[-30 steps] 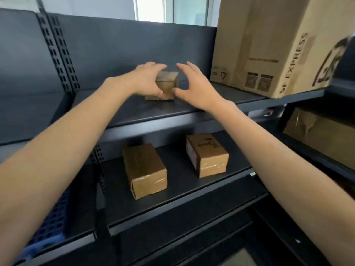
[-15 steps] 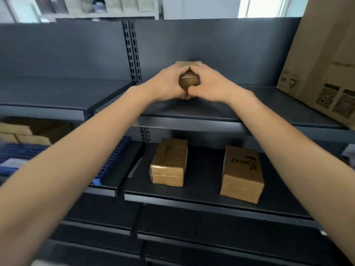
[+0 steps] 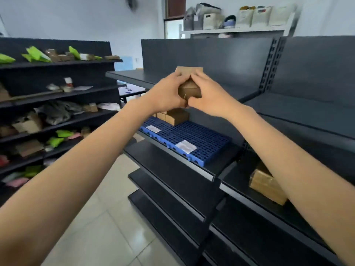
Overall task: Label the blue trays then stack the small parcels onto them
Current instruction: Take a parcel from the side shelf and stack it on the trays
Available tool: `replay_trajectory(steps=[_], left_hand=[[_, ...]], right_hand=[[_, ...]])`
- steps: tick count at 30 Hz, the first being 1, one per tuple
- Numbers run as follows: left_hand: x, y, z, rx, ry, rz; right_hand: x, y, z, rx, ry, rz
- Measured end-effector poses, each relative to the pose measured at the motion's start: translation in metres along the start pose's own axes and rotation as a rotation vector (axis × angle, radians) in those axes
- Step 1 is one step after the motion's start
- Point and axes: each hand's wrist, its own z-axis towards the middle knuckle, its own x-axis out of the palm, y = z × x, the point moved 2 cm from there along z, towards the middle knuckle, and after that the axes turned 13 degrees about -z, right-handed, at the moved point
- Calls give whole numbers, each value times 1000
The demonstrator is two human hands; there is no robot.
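A small brown parcel (image 3: 190,87) hangs in the air at chest height, gripped from both sides by my left hand (image 3: 169,93) and my right hand (image 3: 209,95). Below and beyond the hands, blue perforated trays (image 3: 201,143) lie side by side on a dark shelf. White labels (image 3: 186,146) are stuck on their near edges. Several small brown parcels (image 3: 172,116) are stacked on the far tray, partly hidden by my left wrist. Another taped parcel (image 3: 267,185) sits on a lower shelf at the right, behind my right forearm.
Dark metal shelving (image 3: 172,169) runs from the centre to the right, with a slotted upright post (image 3: 269,64). A second dark rack (image 3: 57,112) at the left holds green bags and mixed packages. Pale tiled floor (image 3: 107,227) lies between the racks.
Both hands closed on the small parcel and lifted it off the upper shelf. The view has swung left, bringing the blue trays and the left rack into sight.
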Motion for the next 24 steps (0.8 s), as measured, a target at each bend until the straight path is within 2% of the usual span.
replay_trajectory(steps=[5,10,17,24], left_hand=[[-57,83,-67,-137,-21,45],[-64,171,-94,-186,12,8],[-26,257,-68,-125,113,-104],[11,330,13,-99,142,-248]], right_hand=[[76,88,42,-29,38,89],[147,126,71,7,119,118],[218,109,102,126,177,113],[273,49,168,277,195,83]])
